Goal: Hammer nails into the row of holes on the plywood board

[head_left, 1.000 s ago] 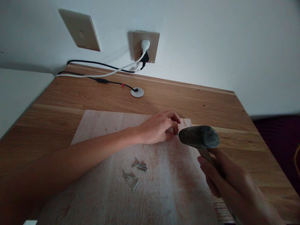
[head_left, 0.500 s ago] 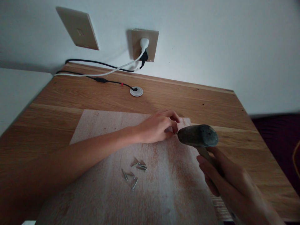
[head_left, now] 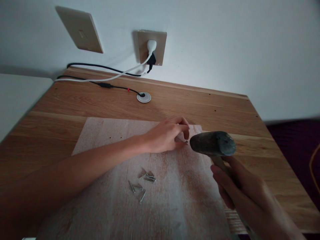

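Observation:
My left hand (head_left: 166,136) reaches across a pale plywood sheet (head_left: 105,136) and pinches a small nail (head_left: 185,142) upright on the sheet near its far right corner. My right hand (head_left: 246,196) is wrapped round the wooden handle of a hammer (head_left: 213,144). The hammer's dark metal head hovers just right of the nail, its face close to the nail's top. Several loose nails (head_left: 142,182) lie scattered on the sheet below my left forearm.
The sheet lies on a wooden desk (head_left: 215,110) against a white wall. A wall socket (head_left: 149,47) holds a white and a black plug, and cables run left along the desk's back edge. A round cable grommet (head_left: 143,97) sits behind the sheet. A blank wall plate (head_left: 80,30) is at upper left.
The hammer head has drawn slightly away to the right of the nail. My left hand keeps its pinch. The view has shifted a little.

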{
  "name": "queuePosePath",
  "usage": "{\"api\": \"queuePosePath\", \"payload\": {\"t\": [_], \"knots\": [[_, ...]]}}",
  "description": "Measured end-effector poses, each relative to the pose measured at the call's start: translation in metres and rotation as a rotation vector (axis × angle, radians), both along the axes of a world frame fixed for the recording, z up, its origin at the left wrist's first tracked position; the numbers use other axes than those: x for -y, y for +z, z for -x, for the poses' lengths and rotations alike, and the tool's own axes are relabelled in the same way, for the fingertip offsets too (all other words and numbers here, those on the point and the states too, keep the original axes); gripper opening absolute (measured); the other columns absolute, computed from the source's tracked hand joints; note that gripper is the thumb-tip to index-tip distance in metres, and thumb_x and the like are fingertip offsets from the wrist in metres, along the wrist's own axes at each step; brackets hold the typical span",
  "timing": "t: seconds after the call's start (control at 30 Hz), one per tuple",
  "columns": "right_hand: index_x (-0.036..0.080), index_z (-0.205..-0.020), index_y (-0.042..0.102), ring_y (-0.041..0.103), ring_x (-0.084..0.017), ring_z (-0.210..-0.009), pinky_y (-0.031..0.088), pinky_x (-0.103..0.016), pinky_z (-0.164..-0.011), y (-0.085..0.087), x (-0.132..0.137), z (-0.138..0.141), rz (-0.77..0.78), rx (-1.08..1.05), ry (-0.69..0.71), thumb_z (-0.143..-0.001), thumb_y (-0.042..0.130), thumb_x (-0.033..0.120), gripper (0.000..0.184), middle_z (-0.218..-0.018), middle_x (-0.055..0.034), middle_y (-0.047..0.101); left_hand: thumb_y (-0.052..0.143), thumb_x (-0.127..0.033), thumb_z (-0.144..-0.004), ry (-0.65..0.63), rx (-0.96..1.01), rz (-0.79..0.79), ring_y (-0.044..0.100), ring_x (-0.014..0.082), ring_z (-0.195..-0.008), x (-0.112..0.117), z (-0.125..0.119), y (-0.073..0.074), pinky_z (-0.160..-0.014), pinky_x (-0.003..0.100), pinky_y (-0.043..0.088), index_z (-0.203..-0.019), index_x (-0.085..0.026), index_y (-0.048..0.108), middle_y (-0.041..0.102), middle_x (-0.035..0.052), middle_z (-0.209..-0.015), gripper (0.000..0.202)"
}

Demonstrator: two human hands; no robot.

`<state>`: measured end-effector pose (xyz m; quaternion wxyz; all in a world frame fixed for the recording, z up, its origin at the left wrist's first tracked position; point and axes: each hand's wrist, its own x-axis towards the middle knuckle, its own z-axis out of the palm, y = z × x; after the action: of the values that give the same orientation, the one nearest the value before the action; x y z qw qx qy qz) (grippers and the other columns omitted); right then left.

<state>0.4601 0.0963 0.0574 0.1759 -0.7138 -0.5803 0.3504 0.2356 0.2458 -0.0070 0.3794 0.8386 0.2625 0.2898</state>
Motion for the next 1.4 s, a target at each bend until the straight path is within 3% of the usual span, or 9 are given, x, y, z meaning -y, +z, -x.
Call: {"api": "queuePosePath", "payload": {"t": [0.1, 0.3, 0.47, 0.77, 1.0, 1.27, 1.4], "knots": [[0.027, -0.11, 0.059, 0.054, -0.016, -0.045, 0.04, -0.03, -0.049, -0.001, 0.0, 0.001, 0.02, -0.005, -0.001, -0.108, 0.05, 0.058, 0.033, -0.054, 0.0095, 0.052, 0.075, -0.01, -0.092, -0.018, 0.012, 0.01, 0.069, 0.0235, -0.118, 0.0, 0.0, 0.0, -0.109, 0.043, 0.055, -0.094, -0.02, 0.075, 0.069, 0.0083, -0.126, 0.01], [0.028, -0.102, 0.059, 0.054, -0.016, -0.046, 0.041, -0.03, -0.049, -0.001, 0.0, 0.001, 0.01, 0.012, -0.012, -0.107, 0.051, 0.059, 0.032, -0.053, 0.009, 0.053, 0.077, -0.013, -0.093, -0.016, 0.013, 0.026, 0.069, 0.0237, -0.119, 0.0, 0.001, 0.001, -0.109, 0.043, 0.056, -0.093, -0.02, 0.075, 0.069, 0.0086, -0.128, 0.007], [0.027, -0.112, 0.06, 0.054, -0.016, -0.046, 0.04, -0.03, -0.05, 0.002, -0.001, 0.003, 0.023, 0.008, -0.009, -0.108, 0.049, 0.058, 0.033, -0.053, 0.0099, 0.052, 0.076, -0.013, -0.095, -0.026, 0.018, 0.019, 0.069, 0.0231, -0.121, -0.001, 0.001, 0.001, -0.112, 0.042, 0.054, -0.091, -0.019, 0.076, 0.068, 0.0094, -0.13, 0.007], [0.028, -0.106, 0.059, 0.054, -0.016, -0.045, 0.039, -0.03, -0.049, 0.004, -0.002, 0.006, 0.018, 0.005, -0.016, -0.106, 0.051, 0.058, 0.031, -0.053, 0.0098, 0.051, 0.077, -0.009, -0.094, -0.038, 0.023, 0.013, 0.069, 0.0238, -0.121, -0.001, 0.001, 0.002, -0.113, 0.043, 0.054, -0.091, -0.018, 0.078, 0.068, 0.0106, -0.13, 0.009], [0.028, -0.101, 0.057, 0.054, -0.015, -0.043, 0.042, -0.028, -0.045, -0.004, -0.002, -0.003, -0.007, 0.007, 0.028, -0.108, 0.051, 0.058, 0.032, -0.053, 0.0088, 0.053, 0.077, -0.01, -0.093, -0.038, 0.017, 0.024, 0.069, 0.0232, -0.12, -0.003, 0.001, 0.001, -0.113, 0.043, 0.054, -0.092, -0.019, 0.079, 0.068, 0.0093, -0.131, 0.01], [0.026, -0.115, 0.063, 0.054, -0.016, -0.044, 0.04, -0.03, -0.048, -0.001, 0.0, 0.003, -0.01, 0.022, -0.007, -0.108, 0.051, 0.057, 0.034, -0.052, 0.0096, 0.052, 0.076, -0.011, -0.091, -0.019, -0.014, 0.004, 0.069, 0.023, -0.122, -0.001, 0.0, 0.0, -0.114, 0.042, 0.053, -0.091, -0.02, 0.077, 0.067, 0.0081, -0.133, 0.01], [0.028, -0.106, 0.06, 0.053, -0.016, -0.045, 0.04, -0.03, -0.049, 0.0, 0.0, 0.006, 0.002, 0.018, -0.005, -0.107, 0.05, 0.058, 0.032, -0.053, 0.0096, 0.052, 0.077, -0.01, -0.089, 0.002, -0.044, -0.015, 0.069, 0.0239, -0.122, 0.0, -0.001, 0.0, -0.114, 0.042, 0.054, -0.09, -0.02, 0.075, 0.067, 0.0078, -0.132, 0.011]]}}
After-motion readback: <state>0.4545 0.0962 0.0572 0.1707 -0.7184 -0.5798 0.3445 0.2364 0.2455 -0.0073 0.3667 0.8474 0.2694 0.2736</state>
